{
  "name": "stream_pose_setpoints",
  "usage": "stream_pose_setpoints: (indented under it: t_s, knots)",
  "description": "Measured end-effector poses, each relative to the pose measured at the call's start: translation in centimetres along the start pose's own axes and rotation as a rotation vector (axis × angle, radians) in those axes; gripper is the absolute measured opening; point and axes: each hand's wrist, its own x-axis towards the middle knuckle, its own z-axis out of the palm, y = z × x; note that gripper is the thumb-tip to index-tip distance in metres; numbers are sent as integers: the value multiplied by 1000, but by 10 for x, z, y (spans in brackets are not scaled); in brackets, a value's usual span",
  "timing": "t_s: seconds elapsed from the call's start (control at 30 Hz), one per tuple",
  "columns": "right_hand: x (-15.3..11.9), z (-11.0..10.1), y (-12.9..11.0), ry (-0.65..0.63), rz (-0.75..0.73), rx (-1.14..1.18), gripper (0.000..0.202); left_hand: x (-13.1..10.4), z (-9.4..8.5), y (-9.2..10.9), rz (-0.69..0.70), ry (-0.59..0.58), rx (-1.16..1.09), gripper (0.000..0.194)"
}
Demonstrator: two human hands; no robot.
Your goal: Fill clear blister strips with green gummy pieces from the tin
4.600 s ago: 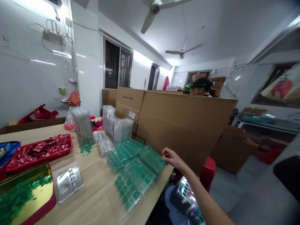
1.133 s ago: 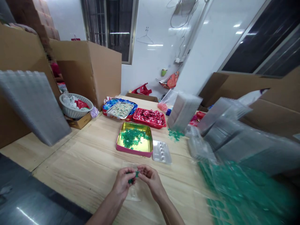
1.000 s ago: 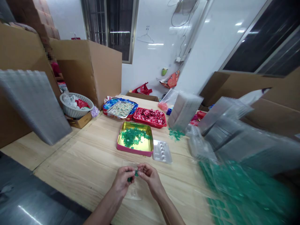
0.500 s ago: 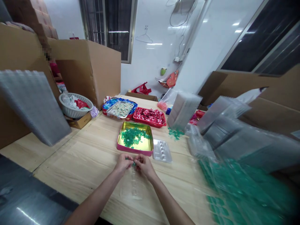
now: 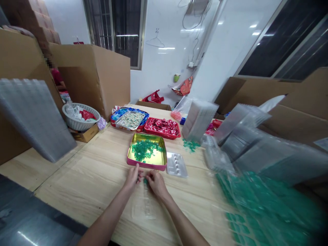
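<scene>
Two small green pieces [image 5: 145,180] sit pinched between the fingertips of the left hand [image 5: 132,177] and the right hand [image 5: 155,181], right over the far end of a clear blister tray [image 5: 144,205] lying flat on the wooden table [image 5: 84,171]. The tray's long axis runs from the hands back toward the person, so its empty pockets lie just below and nearer than the grip. Beyond the knuckles stands the gold tin [image 5: 147,156] of green pieces, with a foil-coloured tray [image 5: 176,164] to its right.
</scene>
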Motion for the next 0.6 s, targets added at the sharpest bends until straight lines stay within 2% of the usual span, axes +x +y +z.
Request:
stream_pose_setpoints:
  t_s: [0.13,0.23,0.3,0.37,0.5,0.6]
  knots:
    - [-1,-8,-10,64,-38,144,11,-12,-11,12,-179,-194,-393,58]
    - [-2,-18,-30,-78,-139,260,23,-23,-10,18,-194,-291,-437,59]
    - [-4,-25,-44,-198,-237,272,35,-29,-6,20,-173,-316,-423,59]
    - [-6,-29,-52,-251,-280,257,40,-34,-2,21,-171,-330,-410,58]
    - [-9,-28,-45,-180,-162,299,27,-40,-5,17,-140,-289,-388,51]
    - [-9,-24,-30,-175,-15,522,14,-44,-10,13,-37,-239,-329,37]
